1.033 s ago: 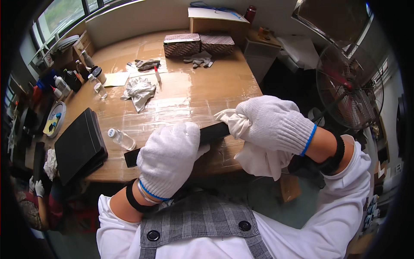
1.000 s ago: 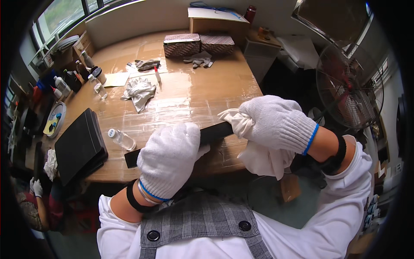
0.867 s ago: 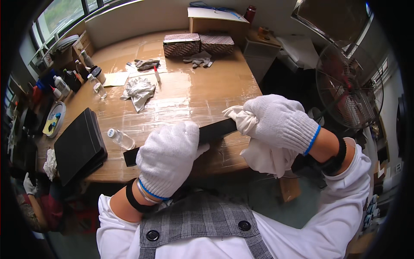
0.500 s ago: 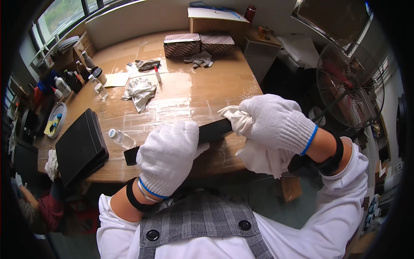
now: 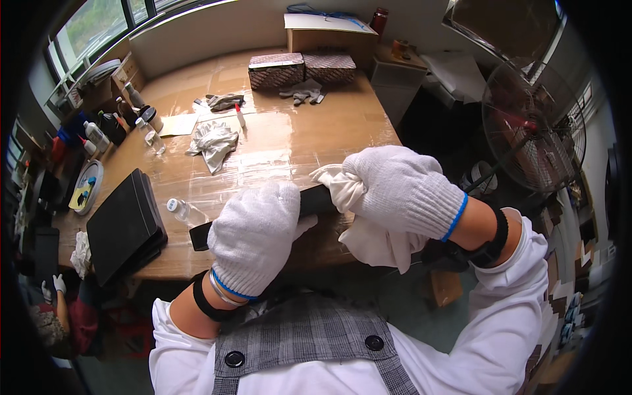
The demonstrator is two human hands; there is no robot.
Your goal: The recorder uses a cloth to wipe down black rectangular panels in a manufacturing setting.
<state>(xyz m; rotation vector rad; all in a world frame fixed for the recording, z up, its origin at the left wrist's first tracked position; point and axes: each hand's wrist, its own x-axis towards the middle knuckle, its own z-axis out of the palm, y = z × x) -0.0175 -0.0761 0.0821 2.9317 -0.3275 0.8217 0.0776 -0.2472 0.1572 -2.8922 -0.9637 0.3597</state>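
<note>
Both of my hands wear white knit gloves with blue cuffs. My left hand (image 5: 253, 234) is closed around a flat black panel (image 5: 316, 201), tilted so that mostly its long narrow side shows. In my right hand (image 5: 403, 187) a white cloth (image 5: 382, 242) is bunched; one end pokes out at the fingertips against the panel and the rest hangs below. The panel's right end is hidden behind cloth and glove. Left of my left hand, a clear bottle with a white cap (image 5: 186, 212) is near a stack of black panels (image 5: 128, 224).
The table (image 5: 309, 141) has a brown, tape-covered top. Farther back lie a crumpled white cloth (image 5: 214, 143), a small red-tipped bottle (image 5: 239, 116), grey gloves (image 5: 304, 91) and two patterned boxes (image 5: 276, 70). A fan (image 5: 533, 125) stands right; another person's gloved hand (image 5: 59, 283) shows lower left.
My right hand has slid left along the panel with the cloth, nearer my left hand, which keeps its place. At lower left, the other person's gloved hands have come further into view.
</note>
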